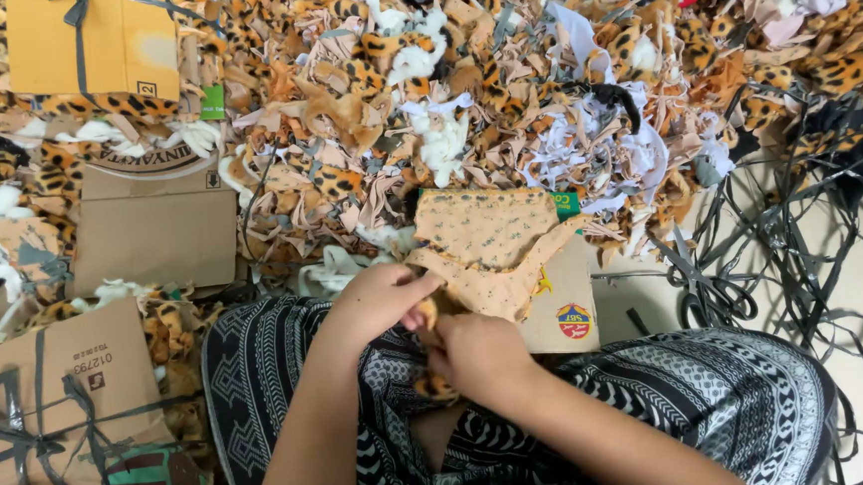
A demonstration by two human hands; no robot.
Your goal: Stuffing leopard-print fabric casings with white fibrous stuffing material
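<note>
My left hand [375, 301] and my right hand [478, 354] meet over my lap, both pinching a small orange plush piece [428, 313] with leopard spots. The lower part of this piece [430, 387] hangs below my right hand. Just beyond my fingers lies a peach fabric piece [487, 244] with small dark dots, folded and draped over a flat cardboard sheet [565, 304]. My legs are covered by a black-and-white patterned cloth [681, 397].
A large heap of leopard-print, tan and white fabric scraps [422, 93] fills the floor ahead. Cardboard boxes sit at left [156, 224], upper left [90, 44] and lower left [52, 406]. Tangled black straps [800, 230] and black scissors [710, 300] lie at right.
</note>
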